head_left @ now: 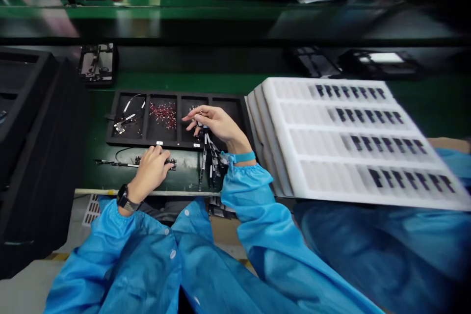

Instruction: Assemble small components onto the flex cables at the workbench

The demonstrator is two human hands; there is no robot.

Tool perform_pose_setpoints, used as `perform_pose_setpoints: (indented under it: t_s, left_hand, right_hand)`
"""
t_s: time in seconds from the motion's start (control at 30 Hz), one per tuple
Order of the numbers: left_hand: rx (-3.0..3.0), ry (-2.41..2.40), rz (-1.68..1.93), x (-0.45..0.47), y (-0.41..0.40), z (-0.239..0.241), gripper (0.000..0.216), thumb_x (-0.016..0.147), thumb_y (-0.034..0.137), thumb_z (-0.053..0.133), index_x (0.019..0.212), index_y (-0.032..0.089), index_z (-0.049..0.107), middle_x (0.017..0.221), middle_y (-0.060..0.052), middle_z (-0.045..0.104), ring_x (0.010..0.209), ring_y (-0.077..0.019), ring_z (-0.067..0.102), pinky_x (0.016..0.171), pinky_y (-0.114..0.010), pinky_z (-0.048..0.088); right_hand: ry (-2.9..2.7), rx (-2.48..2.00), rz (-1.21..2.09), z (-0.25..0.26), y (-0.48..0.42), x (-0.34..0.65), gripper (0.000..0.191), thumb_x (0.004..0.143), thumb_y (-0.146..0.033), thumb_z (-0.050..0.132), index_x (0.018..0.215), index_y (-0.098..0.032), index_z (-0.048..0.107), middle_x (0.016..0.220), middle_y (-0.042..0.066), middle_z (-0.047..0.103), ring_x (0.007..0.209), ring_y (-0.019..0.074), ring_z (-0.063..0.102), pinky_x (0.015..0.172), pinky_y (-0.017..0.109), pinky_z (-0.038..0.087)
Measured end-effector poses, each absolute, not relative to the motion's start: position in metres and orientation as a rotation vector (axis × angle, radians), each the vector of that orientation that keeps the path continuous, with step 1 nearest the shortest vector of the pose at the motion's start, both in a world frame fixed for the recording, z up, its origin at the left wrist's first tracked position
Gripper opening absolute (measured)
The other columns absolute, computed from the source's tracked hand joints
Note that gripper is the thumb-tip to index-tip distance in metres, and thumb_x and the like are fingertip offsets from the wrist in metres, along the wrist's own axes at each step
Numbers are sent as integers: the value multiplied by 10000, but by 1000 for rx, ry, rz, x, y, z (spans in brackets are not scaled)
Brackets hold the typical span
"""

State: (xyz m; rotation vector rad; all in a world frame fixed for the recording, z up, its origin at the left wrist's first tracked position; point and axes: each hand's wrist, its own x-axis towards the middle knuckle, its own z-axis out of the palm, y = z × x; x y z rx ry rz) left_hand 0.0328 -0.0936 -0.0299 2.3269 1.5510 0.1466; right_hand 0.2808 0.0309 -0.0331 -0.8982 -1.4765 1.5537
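Observation:
My left hand [151,169] is curled over a small dark part with a thin cable [110,162] lying on the green work surface, fingers closed on it. My right hand [213,122] reaches into the third compartment of a black divided tray [176,142], fingertips pinched together over small pieces I cannot make out. The second compartment holds tiny red parts [164,114]. The first holds white flex cables [127,115]. A bundle of dark strips [209,162] lies under my right wrist.
A stack of white foam trays [331,122] with rows of small black parts sits at the right. Black boxes [33,147] stand at the left. A dark fixture [97,63] rests behind the tray. Another person's hands show at the top.

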Motion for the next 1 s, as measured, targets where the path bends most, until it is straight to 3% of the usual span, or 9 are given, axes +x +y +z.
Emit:
perform_pose_setpoints:
  t_s: [0.07, 0.17, 0.3, 0.5, 0.73, 0.87, 1.0]
  left_hand:
    - [2401, 1504, 205, 37, -105, -33, 74, 1030, 161, 614, 1021, 180, 685, 1051, -106, 712, 1003, -285, 650, 900, -405, 496]
    - [2587, 1502, 376, 40, -132, -34, 231, 989, 18, 521, 1030, 171, 689, 958, -86, 700, 918, -271, 635, 839, -398, 489]
    - [2690, 1580, 541, 30, -168, -22, 357, 911, -61, 506, 1116, 154, 704, 908, -72, 677, 834, -258, 592, 750, -384, 468]
    - [2602, 1653, 397, 7, -167, -4, 313, 969, -11, 499, 1081, 183, 717, 908, -76, 677, 846, -265, 596, 745, -393, 457]
    - [2401, 1182, 158, 17, -99, -34, 174, 1020, 102, 559, 995, 194, 704, 1006, -89, 725, 968, -266, 664, 856, -377, 507]
    - [2388, 1109, 184, 23, -85, -41, 89, 1034, 160, 595, 1021, 182, 680, 1051, -103, 704, 1010, -275, 639, 900, -397, 495]
    - [2354, 1093, 200, 23, -87, -40, 40, 1010, 208, 694, 1027, 182, 669, 1069, -94, 688, 1030, -278, 616, 885, -397, 471]
  right_hand:
    - [-1449, -911, 1528, -34, 30, 283, 361, 904, -498, 842, 1016, -181, 710, 1080, 131, 822, 789, 197, 774, 595, 290, 612]
    - [-1431, -920, 1515, -35, 30, 284, 356, 904, -494, 842, 1015, -182, 711, 1069, 125, 823, 759, 181, 758, 582, 282, 596]
    - [-1426, -930, 1522, -35, 29, 284, 364, 911, -479, 835, 1054, -189, 667, 1116, 134, 823, 750, 173, 758, 578, 274, 586]
    - [-1387, -944, 1513, -32, 27, 284, 408, 893, -504, 848, 988, -208, 584, 1064, 136, 829, 703, 174, 749, 515, 254, 536]
    - [-1357, -1024, 1418, -31, 30, 281, 403, 849, -512, 871, 892, -192, 629, 942, 121, 827, 562, 112, 615, 436, 223, 409]
    - [-1357, -1106, 1389, -32, 31, 281, 364, 833, -489, 871, 867, -178, 686, 877, 87, 803, 529, 81, 507, 424, 213, 318]
    - [-1380, -1150, 1372, -32, 30, 281, 325, 803, -458, 877, 870, -174, 733, 805, 54, 765, 540, 81, 451, 457, 228, 312]
